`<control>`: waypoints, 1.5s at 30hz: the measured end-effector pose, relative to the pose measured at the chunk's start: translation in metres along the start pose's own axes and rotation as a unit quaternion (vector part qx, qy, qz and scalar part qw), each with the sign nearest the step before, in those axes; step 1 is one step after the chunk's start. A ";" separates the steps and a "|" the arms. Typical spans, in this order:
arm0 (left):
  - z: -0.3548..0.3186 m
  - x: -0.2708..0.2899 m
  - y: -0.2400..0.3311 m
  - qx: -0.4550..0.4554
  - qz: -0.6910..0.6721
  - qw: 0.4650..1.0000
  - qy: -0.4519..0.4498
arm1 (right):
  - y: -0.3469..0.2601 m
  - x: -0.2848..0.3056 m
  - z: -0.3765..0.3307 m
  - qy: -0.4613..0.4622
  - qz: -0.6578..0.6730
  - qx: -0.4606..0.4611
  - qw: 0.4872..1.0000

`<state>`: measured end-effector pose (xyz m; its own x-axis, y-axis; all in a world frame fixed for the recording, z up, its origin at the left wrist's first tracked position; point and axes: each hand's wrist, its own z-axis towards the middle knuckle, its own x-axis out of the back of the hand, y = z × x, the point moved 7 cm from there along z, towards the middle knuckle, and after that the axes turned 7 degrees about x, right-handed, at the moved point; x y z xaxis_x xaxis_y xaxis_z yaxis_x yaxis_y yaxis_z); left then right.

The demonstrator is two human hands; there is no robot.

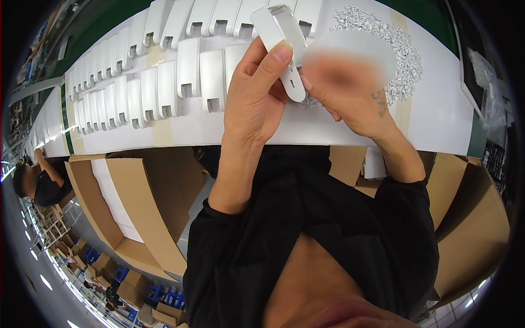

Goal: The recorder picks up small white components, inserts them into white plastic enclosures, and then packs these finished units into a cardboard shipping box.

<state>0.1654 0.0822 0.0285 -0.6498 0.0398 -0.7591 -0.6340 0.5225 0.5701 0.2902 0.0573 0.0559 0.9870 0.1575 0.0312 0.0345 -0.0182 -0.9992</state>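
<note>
My left hand is closed round a long white plastic housing, its thumb pressed on the near face. The housing is tilted above the table, open and hollow along one side, with a rounded lower end that has a small slot. My right hand is at the right of that lower end, its thumb close to the edge; a blurred patch covers most of its fingers, so what they hold cannot be made out. Beyond it lies a pile of small metallic-looking pieces, spread on the white tabletop.
Rows of similar white housings stand across the table's left and middle. Open cardboard boxes sit below the front edge on the left and right. A clear plastic bag hangs at the far right. Another person works at the left.
</note>
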 end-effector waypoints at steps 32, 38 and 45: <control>-0.055 0.061 0.019 -0.008 -0.029 0.999 -0.037 | 0.000 0.077 0.076 -0.162 -0.537 0.402 0.724; -0.051 0.055 0.015 0.058 -0.149 0.985 -0.059 | 0.024 0.070 0.086 -0.215 -0.669 0.341 0.625; -0.031 0.020 -0.006 0.076 -0.148 0.985 -0.046 | -0.010 0.044 0.042 -0.091 -0.281 0.181 0.938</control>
<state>0.1432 0.0539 0.0194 -0.4011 -0.0591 -0.9141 -0.7145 0.6447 0.2718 0.3264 0.1054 0.0663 0.7847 0.2074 0.5842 0.4541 0.4492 -0.7694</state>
